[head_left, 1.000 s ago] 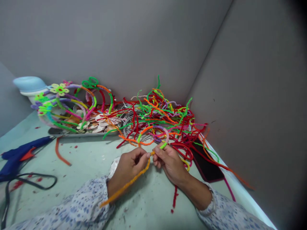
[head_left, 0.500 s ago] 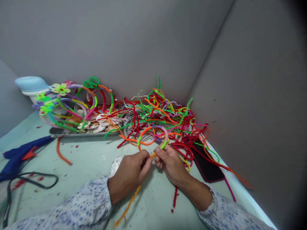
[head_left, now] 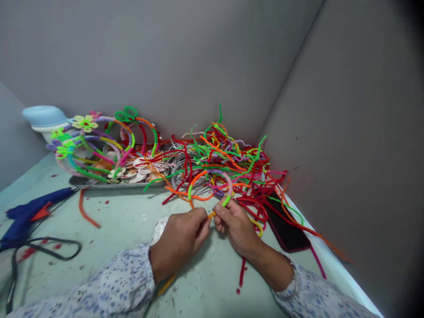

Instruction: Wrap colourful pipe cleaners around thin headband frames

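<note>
My left hand (head_left: pixel 181 232) pinches an orange pipe cleaner (head_left: pixel 211 215), whose short stretch runs across to the fingers of my other hand. Its loose tail shows below my left wrist, partly hidden by hand and sleeve. My right hand (head_left: pixel 236 227) is closed on the green lower end of a headband (head_left: pixel 228 182) wrapped in orange, green, purple and pink fuzzy sections. The headband's arc stands up above both hands. Its left end drops behind my left fingers, so I cannot tell whether they touch it.
Behind the hands lies a tangled pile of pipe cleaners (head_left: pixel 228 154) beside coiled wire (head_left: pixel 180 170). Finished flower headbands (head_left: pixel 84 123) rest on a tray of shells (head_left: pixel 135 176). At left are a blue glue gun (head_left: pixel 36 205) and its cord; a dark phone (head_left: pixel 288 229) lies at right.
The orange pipe cleaner's tail below my left hand has swung back under the wrist, so less of it shows. Both hands keep nearly the same place.
</note>
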A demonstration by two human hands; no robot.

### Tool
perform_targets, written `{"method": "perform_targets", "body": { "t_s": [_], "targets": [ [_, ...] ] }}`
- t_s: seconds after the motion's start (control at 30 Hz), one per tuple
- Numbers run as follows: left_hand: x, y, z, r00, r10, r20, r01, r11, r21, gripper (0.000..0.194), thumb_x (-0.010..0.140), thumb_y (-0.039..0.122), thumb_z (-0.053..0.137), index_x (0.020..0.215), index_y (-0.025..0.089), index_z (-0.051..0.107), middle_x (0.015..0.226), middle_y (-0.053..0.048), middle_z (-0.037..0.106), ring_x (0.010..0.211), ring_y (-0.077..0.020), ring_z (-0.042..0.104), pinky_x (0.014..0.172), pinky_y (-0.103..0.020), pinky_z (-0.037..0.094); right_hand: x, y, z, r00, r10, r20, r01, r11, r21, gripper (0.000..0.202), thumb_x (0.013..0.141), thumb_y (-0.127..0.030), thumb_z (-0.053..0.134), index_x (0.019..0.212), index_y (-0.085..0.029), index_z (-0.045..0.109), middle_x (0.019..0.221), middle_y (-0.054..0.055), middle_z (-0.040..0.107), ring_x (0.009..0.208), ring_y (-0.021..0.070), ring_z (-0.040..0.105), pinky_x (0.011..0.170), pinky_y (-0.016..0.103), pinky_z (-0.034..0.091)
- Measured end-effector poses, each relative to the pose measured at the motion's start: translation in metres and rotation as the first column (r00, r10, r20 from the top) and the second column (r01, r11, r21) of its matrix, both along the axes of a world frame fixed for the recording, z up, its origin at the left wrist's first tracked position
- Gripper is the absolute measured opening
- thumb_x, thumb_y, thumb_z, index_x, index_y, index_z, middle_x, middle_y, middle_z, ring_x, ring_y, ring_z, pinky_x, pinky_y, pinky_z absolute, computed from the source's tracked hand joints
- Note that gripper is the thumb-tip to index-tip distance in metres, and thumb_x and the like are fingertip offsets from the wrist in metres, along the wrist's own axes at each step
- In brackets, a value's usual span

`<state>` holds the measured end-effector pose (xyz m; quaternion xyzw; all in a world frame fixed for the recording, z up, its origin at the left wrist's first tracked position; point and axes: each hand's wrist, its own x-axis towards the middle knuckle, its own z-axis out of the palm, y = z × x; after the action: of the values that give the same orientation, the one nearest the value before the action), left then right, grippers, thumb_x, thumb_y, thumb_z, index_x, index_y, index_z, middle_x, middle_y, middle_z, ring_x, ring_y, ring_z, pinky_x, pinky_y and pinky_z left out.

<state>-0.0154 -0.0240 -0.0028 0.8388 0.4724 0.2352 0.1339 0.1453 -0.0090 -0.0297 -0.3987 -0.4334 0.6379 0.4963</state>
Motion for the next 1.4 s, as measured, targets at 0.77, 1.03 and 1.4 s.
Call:
{"method": "perform_targets", "body": {
  "t_s": [0.77, 1.03, 1.4],
  "targets": [
    [0.0, 0.0, -0.002, 0.993, 0.062, 0.101, -0.062, 0.998, -0.009, 0.012, 0.086, 0.025, 0.045, 0.079, 0.019, 0.053, 0.06, 0.003, 0.051, 0.053, -0.0096, 0.046, 0.053, -0.021, 0.032, -0.002, 0.001, 0.005, 0.992, -0.034, -0.12, 0.033, 0.999, -0.007, 0.024, 0.078, -0.039, 0.063, 0.072, -0.018, 0.052, 0.056, -0.004, 0.056, 0.047, 0.0072, 0.049, 0.044, 0.018, 0.036],
    [-0.003, -0.003, 0.006, 0.935, 0.093, 0.342, -0.151, 0.977, 0.148, 0.006, 0.082, 0.021, 0.053, 0.087, 0.019, 0.052, 0.069, 0.0, 0.054, 0.061, -0.0123, 0.049, 0.058, -0.024, 0.038, -0.003, 0.004, 0.007, 0.95, -0.158, -0.269, 0.133, 0.985, -0.108, 0.024, 0.074, -0.039, 0.067, 0.074, -0.018, 0.055, 0.058, -0.003, 0.056, 0.049, 0.0082, 0.049, 0.045, 0.019, 0.037],
    [0.011, -0.015, 0.007, 0.898, -0.109, 0.427, 0.255, 0.919, -0.301, 0.022, 0.089, 0.024, 0.041, 0.083, 0.017, 0.061, 0.072, -0.002, 0.06, 0.067, -0.0126, 0.053, 0.062, -0.023, 0.04, -0.002, 0.003, 0.007, 0.947, -0.137, -0.289, 0.121, 0.99, -0.074, 0.016, 0.077, -0.032, 0.066, 0.082, -0.02, 0.057, 0.064, -0.002, 0.06, 0.056, 0.0095, 0.053, 0.052, 0.02, 0.04]
  ]
}}
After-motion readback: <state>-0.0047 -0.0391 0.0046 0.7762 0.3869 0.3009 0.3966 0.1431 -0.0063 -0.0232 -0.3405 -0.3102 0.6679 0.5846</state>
